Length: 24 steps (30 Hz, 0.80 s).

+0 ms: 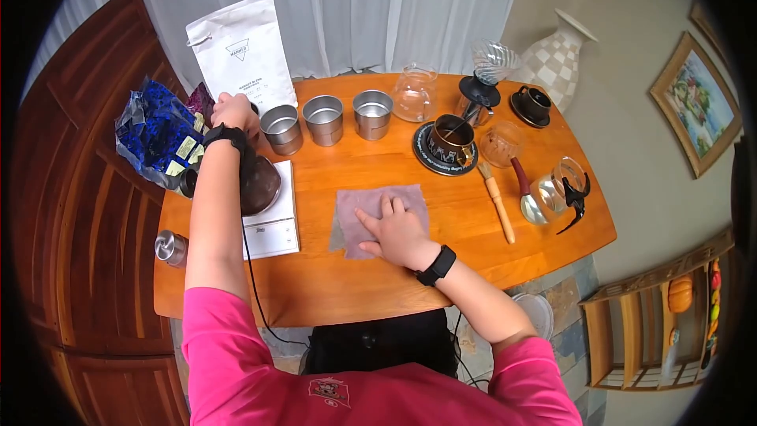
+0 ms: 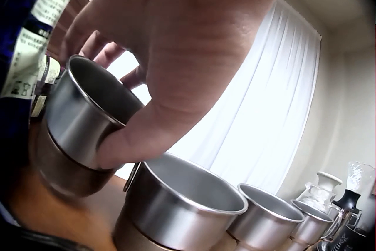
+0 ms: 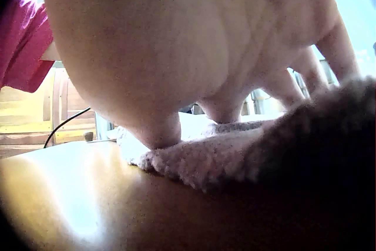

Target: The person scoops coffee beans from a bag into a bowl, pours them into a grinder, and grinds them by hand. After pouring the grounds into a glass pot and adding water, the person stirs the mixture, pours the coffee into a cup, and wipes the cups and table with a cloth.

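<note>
At the back left of the table, my left hand (image 1: 234, 113) grips a steel cup (image 2: 79, 136), thumb against its near side and fingers over the far rim. That cup is mostly hidden by the hand in the head view. Three similar steel cups (image 1: 322, 121) stand in a row just right of it. My right hand (image 1: 397, 230) rests with spread fingers on a folded pinkish-grey cloth (image 1: 410, 199) at the table's middle. In the right wrist view, its fingertips press into the fuzzy cloth (image 3: 194, 160).
A white scale (image 1: 272, 238) bearing a dark rounded object (image 1: 260, 188) lies under the left forearm. Behind stand a white coffee bag (image 1: 244, 55) and blue bag (image 1: 158, 126). Rightward are a cup on a saucer (image 1: 452, 142), a brush (image 1: 498, 203) and a glass pot (image 1: 548, 196).
</note>
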Motion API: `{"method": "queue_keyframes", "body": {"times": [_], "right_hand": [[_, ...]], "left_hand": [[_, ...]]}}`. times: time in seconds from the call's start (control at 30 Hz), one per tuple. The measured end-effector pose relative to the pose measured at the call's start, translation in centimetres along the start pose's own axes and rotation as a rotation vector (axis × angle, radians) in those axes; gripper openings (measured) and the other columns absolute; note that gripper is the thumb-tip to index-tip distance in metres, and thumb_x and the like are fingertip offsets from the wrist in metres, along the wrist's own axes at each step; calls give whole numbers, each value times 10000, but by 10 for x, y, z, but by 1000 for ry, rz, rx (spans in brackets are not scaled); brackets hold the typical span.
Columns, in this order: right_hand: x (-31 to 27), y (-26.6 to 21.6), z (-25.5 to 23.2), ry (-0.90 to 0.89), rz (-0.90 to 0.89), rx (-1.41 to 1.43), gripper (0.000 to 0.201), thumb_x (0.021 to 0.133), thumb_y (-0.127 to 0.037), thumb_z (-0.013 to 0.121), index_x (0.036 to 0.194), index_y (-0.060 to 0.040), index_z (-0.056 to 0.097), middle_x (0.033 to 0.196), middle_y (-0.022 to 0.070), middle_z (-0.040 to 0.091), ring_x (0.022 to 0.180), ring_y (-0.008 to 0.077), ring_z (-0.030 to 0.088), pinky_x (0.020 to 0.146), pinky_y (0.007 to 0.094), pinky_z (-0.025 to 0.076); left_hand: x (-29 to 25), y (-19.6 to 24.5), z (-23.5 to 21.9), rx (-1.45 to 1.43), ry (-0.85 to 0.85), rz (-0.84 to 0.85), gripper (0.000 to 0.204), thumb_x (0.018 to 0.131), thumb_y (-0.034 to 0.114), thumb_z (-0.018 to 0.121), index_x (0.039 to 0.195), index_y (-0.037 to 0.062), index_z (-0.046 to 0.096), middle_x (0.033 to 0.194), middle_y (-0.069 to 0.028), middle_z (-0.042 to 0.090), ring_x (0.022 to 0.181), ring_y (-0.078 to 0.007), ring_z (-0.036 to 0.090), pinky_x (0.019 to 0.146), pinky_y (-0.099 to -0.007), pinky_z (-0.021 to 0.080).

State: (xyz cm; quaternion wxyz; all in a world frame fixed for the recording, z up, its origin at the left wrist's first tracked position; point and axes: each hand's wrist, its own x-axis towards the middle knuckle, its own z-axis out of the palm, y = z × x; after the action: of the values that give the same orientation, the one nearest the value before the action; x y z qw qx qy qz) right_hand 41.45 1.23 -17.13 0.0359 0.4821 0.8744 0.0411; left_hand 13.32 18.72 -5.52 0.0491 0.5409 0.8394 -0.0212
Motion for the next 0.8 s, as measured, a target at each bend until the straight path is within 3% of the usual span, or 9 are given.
{"method": "queue_keyframes", "body": {"times": [0.17,0.37,0.5,0.57,0.63,0.77,0.8], "right_hand": [[11,0,2,-28,15,-29,652,818,-574,468,1352,-209,389,1262,238,446,1069,316,452,772,375,435],[46,19,15,-83,143,-120,777,811,-628,430,1368,-93,337,1261,234,460,1196,362,386,843,406,438],[68,24,1,-168,222,12,858,780,-678,430,1378,-75,310,1282,261,428,1221,377,355,866,483,418],[70,21,-10,-186,227,77,857,779,-677,432,1373,-70,319,1288,268,418,1228,376,347,881,506,400],[70,14,-6,-86,184,54,795,777,-642,470,1342,-90,374,1263,258,442,1209,371,363,874,509,396],[70,6,13,108,-22,188,611,760,-520,567,1224,-127,505,1185,225,498,1123,359,424,836,518,396],[64,-1,15,279,-45,202,393,768,-379,585,1079,-138,593,1076,190,557,1007,353,484,803,504,410]], "left_hand": [[-14,11,-18,-3,121,14,657,566,87,720,1175,20,482,1277,-197,365,1161,-410,412,905,-455,435],[-48,21,-44,81,415,181,528,701,150,611,1193,22,472,1215,-195,420,1138,-368,405,904,-494,357],[-104,26,-60,29,556,330,554,652,159,635,1169,50,468,1140,-182,443,1079,-364,433,859,-492,381],[-128,23,-54,-155,619,464,606,604,179,666,1167,63,473,1132,-199,447,1058,-386,436,846,-502,385],[-148,18,-40,-388,678,639,743,553,175,694,1244,64,444,1137,-209,452,1048,-412,432,879,-482,384],[-182,15,-16,-654,553,794,804,562,127,693,1298,26,386,1140,-200,431,1077,-372,444,922,-399,396],[-185,16,-7,-768,503,844,808,563,123,699,1298,14,381,1149,-197,413,1080,-349,458,926,-372,403]]}}
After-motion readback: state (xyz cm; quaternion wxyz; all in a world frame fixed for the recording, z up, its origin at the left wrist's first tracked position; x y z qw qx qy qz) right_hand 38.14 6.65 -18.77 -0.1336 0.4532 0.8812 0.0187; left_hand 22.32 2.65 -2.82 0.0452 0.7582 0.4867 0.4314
